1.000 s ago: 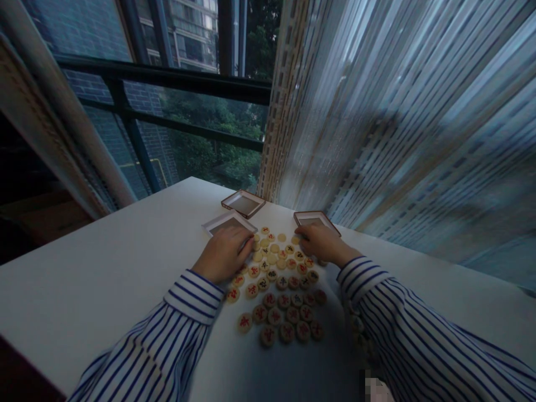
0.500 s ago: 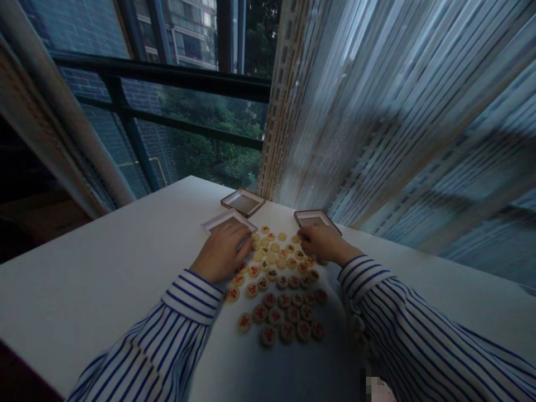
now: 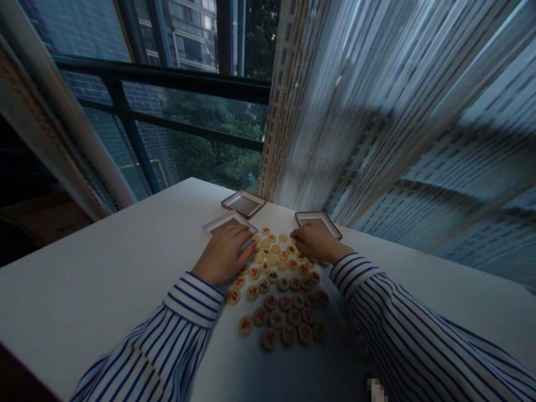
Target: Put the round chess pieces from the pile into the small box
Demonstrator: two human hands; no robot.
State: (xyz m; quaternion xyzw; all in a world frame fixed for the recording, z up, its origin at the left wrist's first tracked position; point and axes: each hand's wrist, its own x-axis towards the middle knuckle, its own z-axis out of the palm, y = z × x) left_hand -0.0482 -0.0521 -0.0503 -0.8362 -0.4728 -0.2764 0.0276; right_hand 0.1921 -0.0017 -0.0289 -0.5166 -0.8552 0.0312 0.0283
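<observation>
Many round Chinese chess pieces (image 3: 273, 260) lie spread on the white table, some showing red or black characters and some blank side up. At their left edge rests my left hand (image 3: 224, 251), its fingers loosely stretched and the thumb apart, next to a few pale pieces. My right hand (image 3: 316, 243) is over the far right of the spread, fingers curled down with the tips together at a pale Chinese chess piece (image 3: 293, 240); the fingers partly hide it. Nearer to me, several red-character pieces (image 3: 288, 334) lie in shadow in loose rows.
Behind my left hand lie a pale shallow box tray (image 3: 205, 228) and a brown-edged one (image 3: 224, 202). Another brown-edged tray (image 3: 335, 230) is behind my right hand. Beyond the white table (image 3: 104, 245) are a window railing (image 3: 167, 77) and a striped curtain (image 3: 326, 128).
My right hand has shifted slightly left, toward the middle of the pieces, its fingertips staying by a pale one. My left hand has hardly moved.
</observation>
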